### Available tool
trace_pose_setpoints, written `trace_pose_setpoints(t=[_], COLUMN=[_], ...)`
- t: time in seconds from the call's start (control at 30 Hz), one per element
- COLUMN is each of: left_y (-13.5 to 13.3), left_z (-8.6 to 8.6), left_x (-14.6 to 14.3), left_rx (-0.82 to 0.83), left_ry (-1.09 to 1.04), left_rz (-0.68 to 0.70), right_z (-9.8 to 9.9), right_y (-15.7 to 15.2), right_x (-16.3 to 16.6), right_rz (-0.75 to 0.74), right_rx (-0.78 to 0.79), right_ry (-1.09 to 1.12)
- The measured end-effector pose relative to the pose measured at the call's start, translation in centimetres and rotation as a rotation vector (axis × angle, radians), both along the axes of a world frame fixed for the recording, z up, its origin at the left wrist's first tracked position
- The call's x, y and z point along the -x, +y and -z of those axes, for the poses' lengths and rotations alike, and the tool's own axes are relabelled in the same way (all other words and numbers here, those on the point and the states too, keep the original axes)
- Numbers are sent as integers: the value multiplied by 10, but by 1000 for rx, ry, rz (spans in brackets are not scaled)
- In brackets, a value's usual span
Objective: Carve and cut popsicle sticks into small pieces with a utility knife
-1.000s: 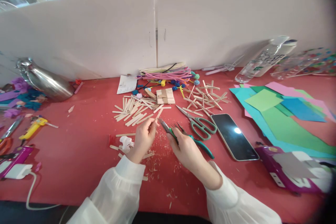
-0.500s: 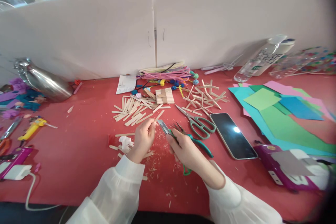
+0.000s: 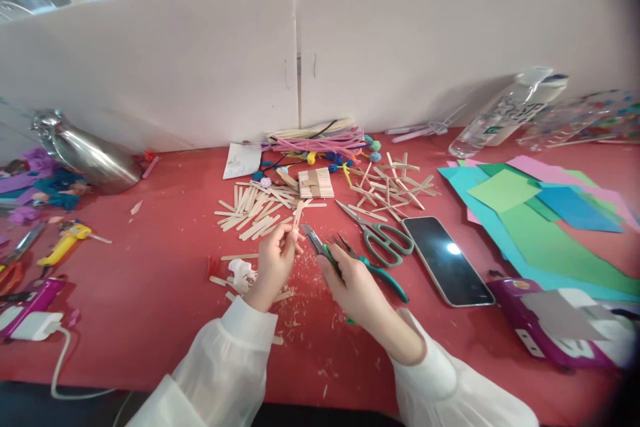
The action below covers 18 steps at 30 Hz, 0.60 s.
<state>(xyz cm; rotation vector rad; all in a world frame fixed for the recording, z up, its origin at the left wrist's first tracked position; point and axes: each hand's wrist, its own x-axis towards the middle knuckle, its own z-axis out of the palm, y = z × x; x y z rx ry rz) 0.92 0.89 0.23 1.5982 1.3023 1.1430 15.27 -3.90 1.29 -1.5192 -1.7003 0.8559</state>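
Between the fingers of my left hand (image 3: 277, 250) is a thin wooden craft stick (image 3: 298, 215), its far end pointing up and away from me. My right hand (image 3: 347, 275) is closed around a green utility knife (image 3: 314, 240); the metal blade end points toward the stick, a small gap apart from it. Pale wood shavings (image 3: 305, 320) litter the red table below both hands. Just beyond my right hand lie pliers with teal handles (image 3: 383, 277) and grey-green scissors (image 3: 383, 240). A heap of loose craft sticks (image 3: 255, 210) lies past my left hand.
A phone (image 3: 447, 260) lies right of the scissors, near coloured paper (image 3: 530, 220) and a purple power strip (image 3: 530, 320). A yellow glue gun (image 3: 65, 245) and a steel jug (image 3: 90, 153) are on the left. White panels (image 3: 200, 73) stand behind the table.
The craft stick has turned more upright in my left hand, and my left fingers have shifted on it. The knife blade has come slightly away from the stick.
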Motion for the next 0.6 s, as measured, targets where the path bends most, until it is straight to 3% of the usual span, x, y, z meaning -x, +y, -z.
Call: trace_pose_setpoints(t=[0.37, 0.6], left_y=[0, 3], left_z=[-1, -2], left_x=[2, 5], left_rx=[-55, -208], left_ry=[104, 338], left_rz=[4, 6], right_z=[2, 10], right_y=[2, -1], right_x=[-1, 0], right_rz=[16, 21], right_rx=[-55, -91], right_ry=[-220, -472])
